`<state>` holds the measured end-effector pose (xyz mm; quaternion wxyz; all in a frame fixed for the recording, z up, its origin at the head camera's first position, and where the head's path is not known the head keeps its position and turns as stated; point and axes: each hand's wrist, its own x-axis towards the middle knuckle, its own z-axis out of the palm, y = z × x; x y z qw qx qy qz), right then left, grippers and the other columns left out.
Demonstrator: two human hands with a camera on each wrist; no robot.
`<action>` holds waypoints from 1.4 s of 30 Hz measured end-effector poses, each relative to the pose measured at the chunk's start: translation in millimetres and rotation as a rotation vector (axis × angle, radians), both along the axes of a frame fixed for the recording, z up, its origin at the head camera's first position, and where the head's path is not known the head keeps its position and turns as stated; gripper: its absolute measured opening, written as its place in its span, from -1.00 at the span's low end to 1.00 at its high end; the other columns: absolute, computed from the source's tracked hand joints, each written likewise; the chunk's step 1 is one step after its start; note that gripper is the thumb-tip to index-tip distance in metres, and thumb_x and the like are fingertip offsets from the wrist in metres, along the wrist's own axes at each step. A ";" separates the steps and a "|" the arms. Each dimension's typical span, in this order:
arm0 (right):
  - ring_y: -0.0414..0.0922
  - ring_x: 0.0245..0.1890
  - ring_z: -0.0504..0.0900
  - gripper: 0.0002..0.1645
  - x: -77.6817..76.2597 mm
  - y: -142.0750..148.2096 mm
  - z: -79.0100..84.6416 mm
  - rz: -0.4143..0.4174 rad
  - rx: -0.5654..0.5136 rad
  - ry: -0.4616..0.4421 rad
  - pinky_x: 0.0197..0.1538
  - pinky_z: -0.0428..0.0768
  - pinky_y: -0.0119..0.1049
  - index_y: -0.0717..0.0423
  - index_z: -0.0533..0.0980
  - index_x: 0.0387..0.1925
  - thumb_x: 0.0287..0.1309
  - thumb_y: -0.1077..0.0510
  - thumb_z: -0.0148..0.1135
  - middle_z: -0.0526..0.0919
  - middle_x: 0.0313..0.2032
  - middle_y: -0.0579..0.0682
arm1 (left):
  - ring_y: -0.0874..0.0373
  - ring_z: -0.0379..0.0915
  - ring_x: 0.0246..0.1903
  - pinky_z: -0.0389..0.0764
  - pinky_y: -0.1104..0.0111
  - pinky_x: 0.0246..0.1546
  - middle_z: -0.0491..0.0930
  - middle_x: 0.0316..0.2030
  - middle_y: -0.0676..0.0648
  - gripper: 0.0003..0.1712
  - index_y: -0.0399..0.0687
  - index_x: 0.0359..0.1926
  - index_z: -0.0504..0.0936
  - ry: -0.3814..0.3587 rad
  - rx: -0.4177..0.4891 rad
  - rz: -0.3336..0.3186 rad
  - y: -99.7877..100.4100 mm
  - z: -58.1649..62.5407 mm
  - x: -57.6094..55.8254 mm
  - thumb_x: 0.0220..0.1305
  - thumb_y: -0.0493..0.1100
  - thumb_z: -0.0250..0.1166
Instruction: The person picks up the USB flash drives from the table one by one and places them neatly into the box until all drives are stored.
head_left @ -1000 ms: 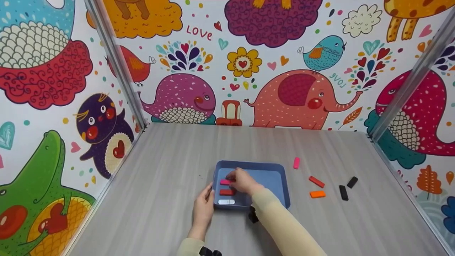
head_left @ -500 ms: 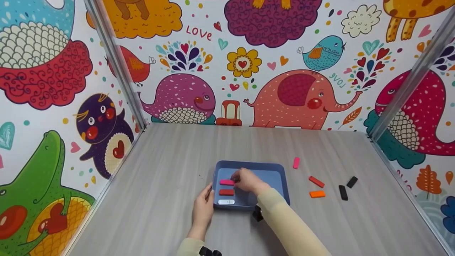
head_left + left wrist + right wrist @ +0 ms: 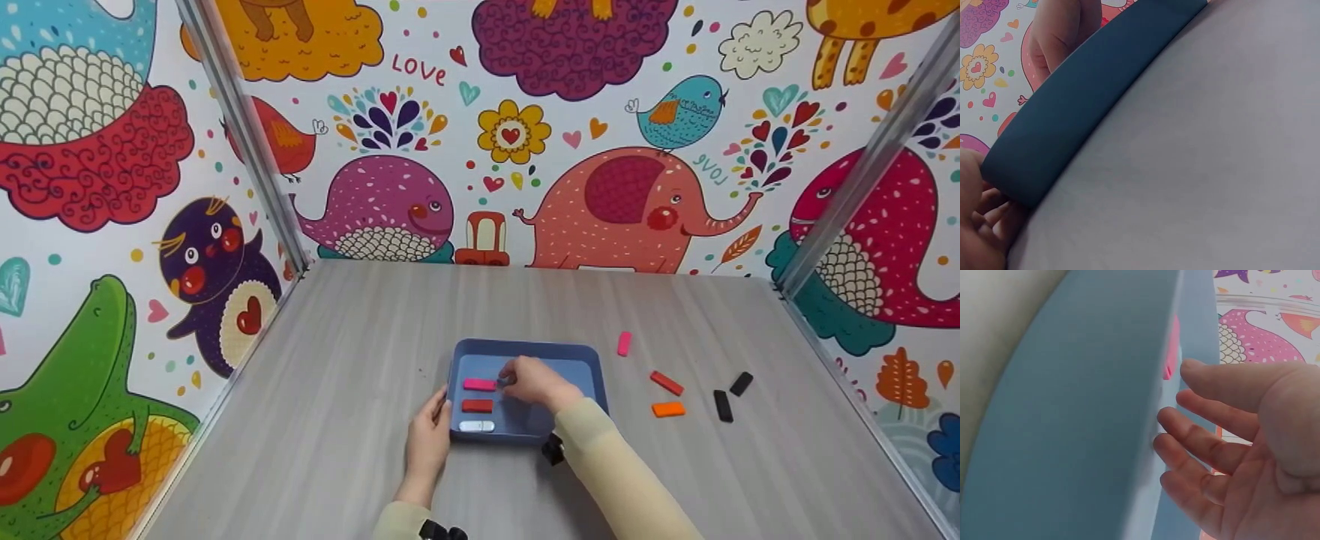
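Note:
My left hand [image 3: 427, 446] grips the left wall of a shallow blue tray [image 3: 551, 349], with curled fingers [image 3: 1008, 222] at its lower corner. My right hand [image 3: 536, 381] is inside the tray, its fingers slightly bent and nothing between them in the right wrist view. Just left of its fingertips lies a pink stick [image 3: 479, 385], shaped like a USB flash drive. Below it in a column along the tray's left side are a red stick [image 3: 477, 406] and a white stick [image 3: 477, 426]. In the right wrist view the tray wall [image 3: 1072, 410] hides most of the inside.
Right of the tray on the wood-look table [image 3: 360, 337] lie a pink stick [image 3: 624, 343], a red stick [image 3: 666, 383], an orange stick [image 3: 668, 409] and two black sticks [image 3: 722, 406]. Printed cartoon panels [image 3: 510, 202] wall in the back and sides.
My right hand has let go of the pink stick in the tray and drawn back a little to the right. The left hand and the tray stay in place.

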<state>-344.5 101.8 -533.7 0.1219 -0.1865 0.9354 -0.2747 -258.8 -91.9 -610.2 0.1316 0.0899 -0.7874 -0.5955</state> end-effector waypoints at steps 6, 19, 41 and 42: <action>0.04 -0.03 0.74 -0.63 0.3 6.3 0.6 -0.004 0.002 0.022 0.16 0.70 0.02 0.28 0.69 0.03 0.17 0.26 0.43 0.78 -0.04 0.18 | -0.19 0.51 0.32 0.54 -0.01 0.34 0.59 0.26 -0.32 -0.57 -0.25 0.31 0.58 0.011 -0.042 0.014 -0.2 -0.9 -0.1 0.49 -0.25 0.20; 0.00 -0.11 0.72 -0.64 3.9 18.5 5.7 -0.039 0.003 0.020 0.11 0.72 0.02 0.29 0.69 0.01 0.17 0.25 0.44 0.79 -0.08 0.18 | -0.19 0.51 0.31 0.56 0.00 0.33 0.59 0.27 -0.32 -0.58 -0.26 0.31 0.58 0.017 -0.013 0.007 0.4 -0.4 -1.0 0.50 -0.27 0.19; -0.10 -0.27 0.68 -0.67 16.4 50.8 14.8 -0.043 0.017 0.062 -0.03 0.73 -0.04 0.32 0.70 -0.06 0.14 0.24 0.43 0.79 -0.22 0.15 | -0.19 0.50 0.33 0.55 0.00 0.33 0.58 0.28 -0.32 -0.57 -0.25 0.33 0.56 0.006 -0.037 -0.003 -0.6 0.7 1.8 0.53 -0.22 0.17; -0.10 -0.28 0.67 -0.67 17.1 52.0 15.6 -0.043 0.016 0.063 -0.04 0.72 -0.05 0.32 0.70 -0.06 0.15 0.23 0.43 0.79 -0.23 0.15 | -0.19 0.50 0.33 0.55 0.00 0.34 0.58 0.28 -0.32 -0.57 -0.25 0.33 0.56 0.006 -0.036 -0.003 -0.6 0.9 1.7 0.53 -0.22 0.17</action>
